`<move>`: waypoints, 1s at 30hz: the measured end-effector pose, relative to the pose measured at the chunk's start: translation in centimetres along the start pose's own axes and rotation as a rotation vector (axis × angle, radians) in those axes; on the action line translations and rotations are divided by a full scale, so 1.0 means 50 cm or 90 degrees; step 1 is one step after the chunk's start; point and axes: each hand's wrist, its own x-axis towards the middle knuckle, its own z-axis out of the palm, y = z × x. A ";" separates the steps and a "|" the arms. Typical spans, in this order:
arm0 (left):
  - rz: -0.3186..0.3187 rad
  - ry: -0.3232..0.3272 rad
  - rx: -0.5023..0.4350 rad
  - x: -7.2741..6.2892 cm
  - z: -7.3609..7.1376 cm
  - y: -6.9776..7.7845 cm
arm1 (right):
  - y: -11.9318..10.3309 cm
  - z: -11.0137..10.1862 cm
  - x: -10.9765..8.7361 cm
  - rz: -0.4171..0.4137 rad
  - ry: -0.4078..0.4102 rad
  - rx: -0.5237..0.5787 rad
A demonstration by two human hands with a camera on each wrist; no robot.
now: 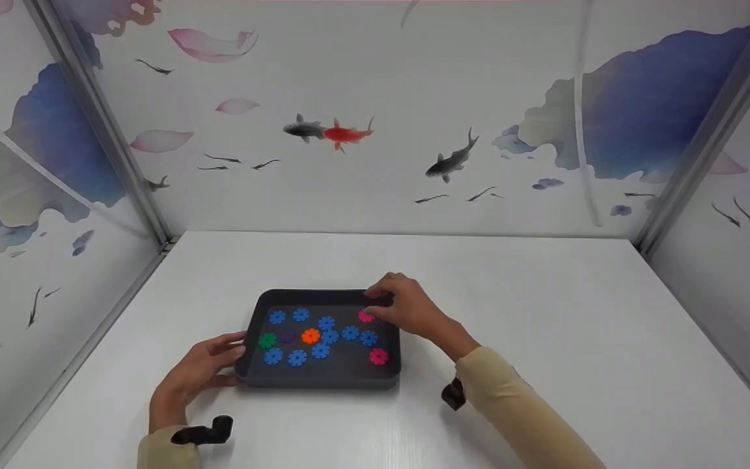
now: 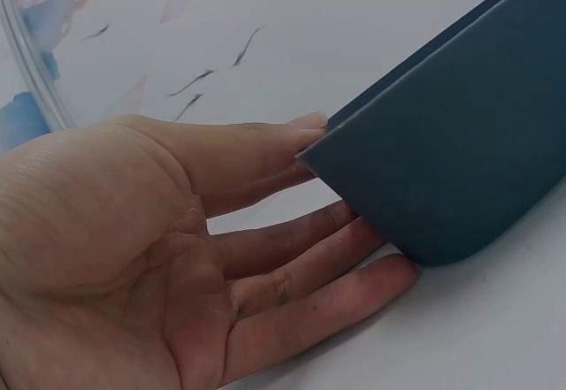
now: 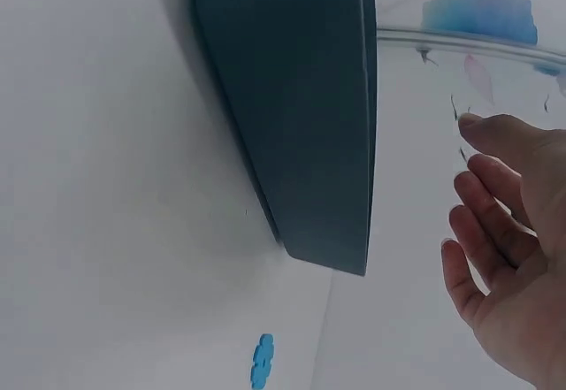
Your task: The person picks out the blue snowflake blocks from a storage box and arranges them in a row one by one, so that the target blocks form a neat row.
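Laying-out Is Looking Well Along

Nine blue discs [image 1: 301, 314], a green disc [image 1: 267, 341], a purple disc [image 1: 289, 336], an orange disc [image 1: 310, 336] and two pink discs [image 1: 379, 356] are lying in the tray [image 1: 319, 382], so most of the laying-out is seeming done. As for what is left, a blue piece [image 3: 262, 362] is lying outside the tray, on the tabletop [image 1: 544, 293].

The right hand [image 1: 411, 306] is hovering over the far right corner, thumb partly covering one pink disc; its grip is parting loosely, with nothing showing between the fingertips. The left hand [image 1: 196, 368] is touching the tray's left wall, fingers spreading rather than wrapping round it.

The discs are looking plastic, round and notch-edged. The tray is showing matte, dark, smooth walls and rounded corners; the tabletop is faintly gleaming white.
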 end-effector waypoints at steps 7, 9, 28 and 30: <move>0.002 0.001 0.001 -0.001 0.003 -0.006 | 0.002 0.026 -0.005 -0.014 -0.068 -0.033; 0.003 0.000 -0.003 -0.002 0.003 -0.007 | 0.006 0.032 -0.005 -0.010 -0.083 -0.037; 0.011 -0.012 -0.016 0.001 -0.001 -0.006 | 0.021 0.074 -0.006 0.073 -0.165 -0.167; 0.013 -0.015 -0.017 -0.001 -0.001 -0.005 | 0.020 0.076 -0.005 0.074 -0.170 -0.183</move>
